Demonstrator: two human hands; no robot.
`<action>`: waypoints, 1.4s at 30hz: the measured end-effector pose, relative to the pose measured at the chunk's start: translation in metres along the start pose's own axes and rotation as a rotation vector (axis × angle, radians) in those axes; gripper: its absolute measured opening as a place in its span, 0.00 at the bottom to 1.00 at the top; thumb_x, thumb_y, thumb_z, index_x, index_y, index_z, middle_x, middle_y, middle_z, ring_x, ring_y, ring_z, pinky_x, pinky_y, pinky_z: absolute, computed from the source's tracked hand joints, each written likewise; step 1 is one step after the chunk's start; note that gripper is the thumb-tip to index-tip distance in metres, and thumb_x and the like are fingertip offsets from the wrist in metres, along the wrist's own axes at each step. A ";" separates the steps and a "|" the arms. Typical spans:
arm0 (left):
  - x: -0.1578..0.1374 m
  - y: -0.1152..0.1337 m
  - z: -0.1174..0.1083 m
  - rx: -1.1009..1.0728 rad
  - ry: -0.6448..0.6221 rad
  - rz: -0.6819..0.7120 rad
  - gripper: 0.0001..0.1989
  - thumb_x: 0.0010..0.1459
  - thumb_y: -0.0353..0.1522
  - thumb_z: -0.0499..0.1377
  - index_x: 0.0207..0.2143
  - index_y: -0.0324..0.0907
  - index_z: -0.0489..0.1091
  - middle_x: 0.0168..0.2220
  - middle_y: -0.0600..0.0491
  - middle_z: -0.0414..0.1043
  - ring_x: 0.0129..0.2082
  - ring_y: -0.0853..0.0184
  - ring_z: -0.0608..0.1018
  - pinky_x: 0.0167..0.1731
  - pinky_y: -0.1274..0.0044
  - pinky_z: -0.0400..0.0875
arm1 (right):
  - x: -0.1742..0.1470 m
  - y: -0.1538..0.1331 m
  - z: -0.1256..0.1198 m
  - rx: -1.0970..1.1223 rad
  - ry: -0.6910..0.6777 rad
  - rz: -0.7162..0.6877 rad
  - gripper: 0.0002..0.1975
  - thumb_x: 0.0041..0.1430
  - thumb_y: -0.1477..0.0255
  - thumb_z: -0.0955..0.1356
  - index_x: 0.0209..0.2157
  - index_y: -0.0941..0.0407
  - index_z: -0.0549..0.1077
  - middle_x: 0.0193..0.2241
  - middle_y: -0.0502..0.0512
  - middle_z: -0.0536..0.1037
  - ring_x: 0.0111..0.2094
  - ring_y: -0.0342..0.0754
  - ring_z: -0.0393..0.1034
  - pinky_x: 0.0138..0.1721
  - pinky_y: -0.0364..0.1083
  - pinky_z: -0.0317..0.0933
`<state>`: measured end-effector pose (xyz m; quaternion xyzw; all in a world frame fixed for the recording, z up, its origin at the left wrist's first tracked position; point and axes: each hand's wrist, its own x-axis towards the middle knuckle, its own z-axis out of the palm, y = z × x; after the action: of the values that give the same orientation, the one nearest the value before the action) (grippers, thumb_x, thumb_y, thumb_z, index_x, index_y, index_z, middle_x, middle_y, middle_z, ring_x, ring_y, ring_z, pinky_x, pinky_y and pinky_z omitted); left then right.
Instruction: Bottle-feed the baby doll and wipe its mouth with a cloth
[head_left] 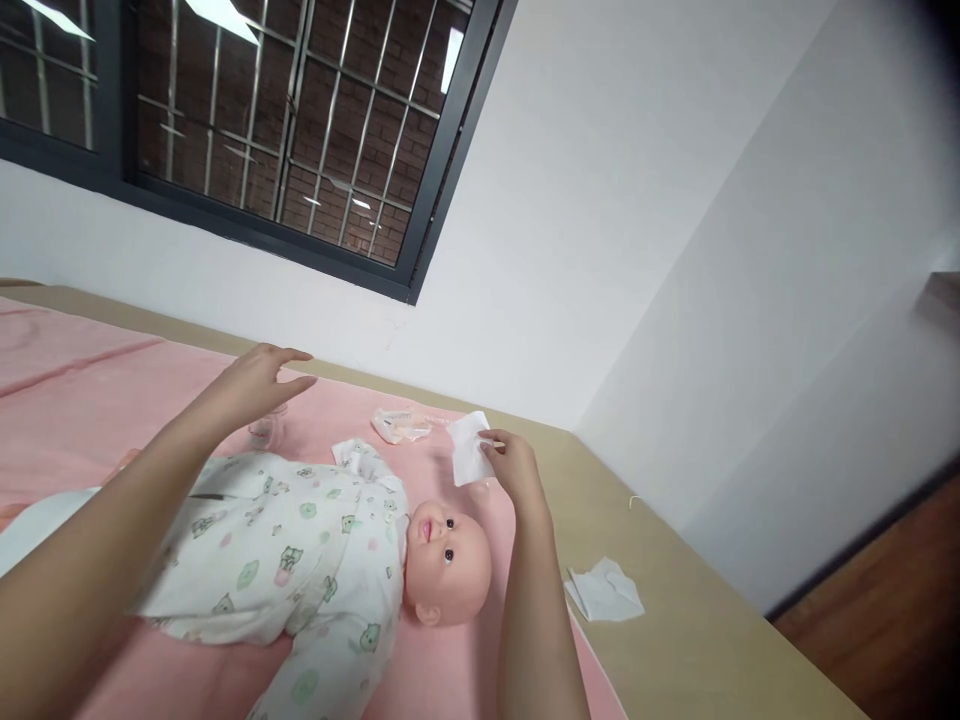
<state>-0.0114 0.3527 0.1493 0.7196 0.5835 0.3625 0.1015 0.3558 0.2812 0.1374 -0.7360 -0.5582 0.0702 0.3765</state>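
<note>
A baby doll (448,565) in a white printed outfit (300,540) lies on its back on a pink blanket (75,400), its head toward the right. My right hand (516,465) pinches the edge of a white tissue (469,450) above the blanket, just past the doll's head. Beyond the doll's body, my left hand (262,385) hovers with thumb and fingers apart, holding nothing. Under it stands a small clear container (268,430), partly hidden by the hand. A crumpled clear plastic wrapper (401,425) rests between my two hands.
A folded white tissue (606,590) lies on the bare wooden tabletop (675,600) at the right. The white wall (525,250) and a barred window (285,120) rise behind the table. A brown wooden surface (885,590) shows at the far right.
</note>
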 end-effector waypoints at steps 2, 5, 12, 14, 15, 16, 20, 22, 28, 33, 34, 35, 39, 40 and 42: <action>0.003 -0.004 -0.002 0.002 -0.008 -0.034 0.30 0.54 0.47 0.53 0.57 0.45 0.67 0.57 0.45 0.65 0.52 0.54 0.73 0.50 0.67 0.67 | 0.006 0.009 0.006 0.030 0.005 0.043 0.18 0.55 0.77 0.65 0.48 0.60 0.76 0.35 0.58 0.80 0.34 0.47 0.74 0.38 0.44 0.65; 0.004 -0.006 -0.005 -0.012 -0.012 -0.052 0.30 0.54 0.48 0.52 0.56 0.45 0.67 0.57 0.46 0.65 0.52 0.53 0.73 0.49 0.67 0.68 | 0.019 0.017 0.016 0.116 -0.060 0.040 0.21 0.52 0.79 0.66 0.49 0.61 0.74 0.39 0.59 0.79 0.33 0.46 0.73 0.34 0.43 0.65; 0.009 -0.016 -0.007 -0.040 0.013 -0.110 0.30 0.54 0.48 0.53 0.56 0.45 0.67 0.58 0.46 0.67 0.54 0.53 0.72 0.50 0.67 0.67 | 0.062 0.000 0.041 0.252 -0.296 -0.018 0.20 0.51 0.78 0.68 0.49 0.59 0.74 0.44 0.58 0.78 0.34 0.45 0.72 0.39 0.45 0.67; 0.010 -0.019 -0.007 -0.043 0.019 -0.117 0.29 0.54 0.47 0.53 0.56 0.44 0.67 0.58 0.46 0.66 0.54 0.53 0.71 0.51 0.66 0.66 | 0.077 -0.008 0.051 0.381 -0.380 -0.029 0.22 0.52 0.76 0.68 0.51 0.58 0.73 0.43 0.58 0.78 0.36 0.46 0.72 0.42 0.46 0.68; 0.011 -0.021 -0.007 -0.044 0.022 -0.117 0.29 0.54 0.47 0.53 0.55 0.44 0.67 0.59 0.46 0.66 0.54 0.53 0.71 0.52 0.66 0.66 | 0.084 -0.012 0.056 0.461 -0.415 -0.039 0.22 0.52 0.75 0.69 0.51 0.57 0.73 0.45 0.58 0.77 0.38 0.46 0.73 0.44 0.47 0.68; 0.011 -0.022 -0.007 -0.042 0.026 -0.116 0.29 0.55 0.48 0.53 0.55 0.44 0.67 0.59 0.46 0.66 0.54 0.53 0.72 0.51 0.66 0.66 | 0.091 -0.016 0.061 0.544 -0.446 -0.050 0.22 0.52 0.75 0.69 0.51 0.57 0.72 0.48 0.58 0.76 0.40 0.46 0.73 0.45 0.47 0.68; 0.013 -0.026 -0.009 -0.011 0.063 -0.151 0.31 0.54 0.50 0.52 0.56 0.44 0.67 0.57 0.44 0.67 0.51 0.52 0.73 0.48 0.65 0.68 | 0.111 -0.016 0.080 0.751 -0.582 -0.025 0.30 0.50 0.77 0.68 0.57 0.55 0.66 0.52 0.58 0.73 0.43 0.46 0.73 0.52 0.48 0.66; 0.014 -0.027 -0.009 -0.010 0.063 -0.184 0.32 0.54 0.50 0.52 0.56 0.43 0.66 0.56 0.44 0.68 0.50 0.53 0.74 0.47 0.66 0.68 | 0.116 -0.007 0.088 0.740 -0.651 0.038 0.36 0.49 0.77 0.68 0.61 0.54 0.60 0.52 0.58 0.73 0.44 0.46 0.74 0.53 0.50 0.65; 0.018 -0.033 0.000 0.000 0.047 -0.206 0.32 0.52 0.50 0.53 0.55 0.45 0.67 0.52 0.46 0.72 0.47 0.55 0.75 0.45 0.68 0.68 | 0.112 0.024 0.105 0.779 -0.754 0.158 0.42 0.45 0.79 0.72 0.62 0.49 0.57 0.62 0.59 0.62 0.44 0.47 0.75 0.53 0.50 0.67; 0.021 -0.036 0.005 0.013 0.004 -0.232 0.32 0.51 0.48 0.54 0.57 0.44 0.65 0.53 0.45 0.70 0.49 0.54 0.75 0.45 0.69 0.68 | 0.107 0.034 0.096 0.897 -0.547 0.192 0.47 0.43 0.78 0.72 0.64 0.50 0.52 0.69 0.63 0.42 0.50 0.48 0.72 0.53 0.48 0.67; 0.021 -0.038 0.006 0.020 0.002 -0.236 0.33 0.51 0.48 0.55 0.57 0.43 0.65 0.54 0.45 0.70 0.49 0.54 0.75 0.45 0.69 0.68 | 0.107 0.037 0.093 0.894 -0.503 0.185 0.45 0.44 0.78 0.71 0.64 0.51 0.53 0.68 0.64 0.44 0.50 0.48 0.72 0.53 0.48 0.67; 0.022 -0.041 0.007 0.026 0.004 -0.236 0.34 0.50 0.48 0.56 0.57 0.43 0.65 0.54 0.44 0.70 0.49 0.54 0.75 0.44 0.69 0.68 | 0.105 0.040 0.089 0.883 -0.457 0.169 0.43 0.45 0.77 0.71 0.63 0.52 0.54 0.67 0.65 0.48 0.50 0.48 0.72 0.53 0.48 0.66; 0.025 -0.056 0.013 0.059 -0.032 -0.221 0.40 0.44 0.45 0.62 0.59 0.40 0.62 0.53 0.39 0.70 0.46 0.52 0.77 0.41 0.69 0.70 | 0.092 0.059 0.076 0.725 -0.292 0.036 0.25 0.49 0.72 0.69 0.52 0.55 0.67 0.58 0.62 0.66 0.48 0.50 0.72 0.53 0.51 0.66; 0.026 -0.060 0.015 0.074 -0.067 -0.228 0.42 0.43 0.44 0.63 0.60 0.39 0.61 0.54 0.37 0.70 0.47 0.51 0.77 0.42 0.69 0.70 | 0.087 0.066 0.073 0.652 -0.251 0.010 0.21 0.50 0.72 0.67 0.47 0.57 0.70 0.54 0.61 0.70 0.48 0.51 0.72 0.53 0.52 0.65; 0.028 -0.068 0.020 0.111 -0.154 -0.250 0.46 0.41 0.43 0.63 0.63 0.37 0.57 0.55 0.35 0.68 0.49 0.50 0.76 0.42 0.69 0.70 | 0.076 0.081 0.070 0.471 -0.155 -0.029 0.15 0.50 0.74 0.64 0.41 0.59 0.72 0.48 0.61 0.75 0.50 0.52 0.70 0.56 0.53 0.62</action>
<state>-0.0492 0.4037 0.1079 0.6715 0.6780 0.2583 0.1503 0.4096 0.3732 0.0609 -0.6125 -0.5641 0.2493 0.4945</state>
